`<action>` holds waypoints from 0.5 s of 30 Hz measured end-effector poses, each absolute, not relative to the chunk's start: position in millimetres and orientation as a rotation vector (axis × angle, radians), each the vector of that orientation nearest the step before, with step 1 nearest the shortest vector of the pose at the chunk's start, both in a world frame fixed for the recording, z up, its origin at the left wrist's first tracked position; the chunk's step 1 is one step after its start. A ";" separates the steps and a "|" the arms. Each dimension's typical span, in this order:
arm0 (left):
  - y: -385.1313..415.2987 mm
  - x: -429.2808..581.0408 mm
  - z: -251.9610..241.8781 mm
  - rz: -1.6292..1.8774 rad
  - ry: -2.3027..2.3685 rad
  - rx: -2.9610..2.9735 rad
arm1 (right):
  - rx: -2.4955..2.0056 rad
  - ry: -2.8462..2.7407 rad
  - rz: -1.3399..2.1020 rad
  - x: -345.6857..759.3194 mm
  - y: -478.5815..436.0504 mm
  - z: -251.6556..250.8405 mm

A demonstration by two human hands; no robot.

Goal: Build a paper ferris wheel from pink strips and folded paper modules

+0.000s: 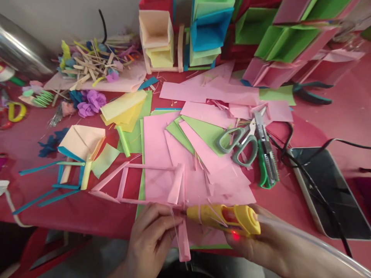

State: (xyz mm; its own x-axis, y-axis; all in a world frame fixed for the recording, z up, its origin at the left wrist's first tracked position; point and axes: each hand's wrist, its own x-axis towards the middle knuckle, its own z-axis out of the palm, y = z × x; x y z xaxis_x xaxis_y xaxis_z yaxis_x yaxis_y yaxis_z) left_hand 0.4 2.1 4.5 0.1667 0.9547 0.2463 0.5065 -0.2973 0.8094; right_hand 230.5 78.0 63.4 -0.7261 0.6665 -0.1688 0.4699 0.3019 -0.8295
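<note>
My right hand (246,243) is wrapped round a yellow hot glue gun (211,214), with a clear glue stick running out of its back end. The gun's nozzle points left and meets a pink paper strip (183,241) near its upper end. Thin strings of glue hang there. My left hand (155,235) pinches that folded strip between thumb and fingers. Just beyond my left hand lies a pink paper frame (124,181) made of narrow folded strips. Pink paper sheets (162,143) and green pieces spread out under and behind it.
Grey-handled scissors (237,143) and a green utility knife (266,162) lie right of the paper. A phone (333,189) with a black cable is at far right. Folded paper boxes (213,29) stand at the back. A blue and peach paper piece (81,143) sits left.
</note>
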 end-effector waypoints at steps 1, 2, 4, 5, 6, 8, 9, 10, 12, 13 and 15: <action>2.0 0.4 4.3 1.038 1.376 1.888 | -1.007 -2.352 1.474 230.6 77.9 63.2; 1.8 0.3 4.0 1.043 1.375 1.889 | -0.992 -2.334 1.492 230.8 77.7 62.7; 1.3 0.4 3.8 1.046 1.377 1.887 | -0.960 -2.313 1.469 231.2 77.4 61.7; 1.0 0.5 3.8 1.041 1.381 1.885 | -0.955 -2.310 1.449 231.3 77.4 61.4; 0.8 0.6 4.1 1.034 1.385 1.884 | -0.955 -2.313 1.431 231.3 77.5 61.3; 0.8 0.8 4.7 1.027 1.387 1.888 | -0.974 -2.329 1.403 231.4 77.6 62.1; 0.9 0.8 5.0 1.026 1.385 1.890 | -0.983 -2.332 1.399 231.7 77.5 62.6; 1.1 0.9 5.1 1.026 1.385 1.891 | -0.983 -2.332 1.400 232.1 77.2 63.1; 1.6 0.8 4.8 1.028 1.382 1.884 | -0.963 -2.321 1.401 233.6 75.8 63.5; 1.8 0.8 4.5 1.029 1.382 1.879 | -0.959 -2.311 1.402 234.4 74.9 63.5; 2.0 0.9 3.7 1.029 1.378 1.872 | -0.954 -2.293 1.431 234.8 73.9 64.1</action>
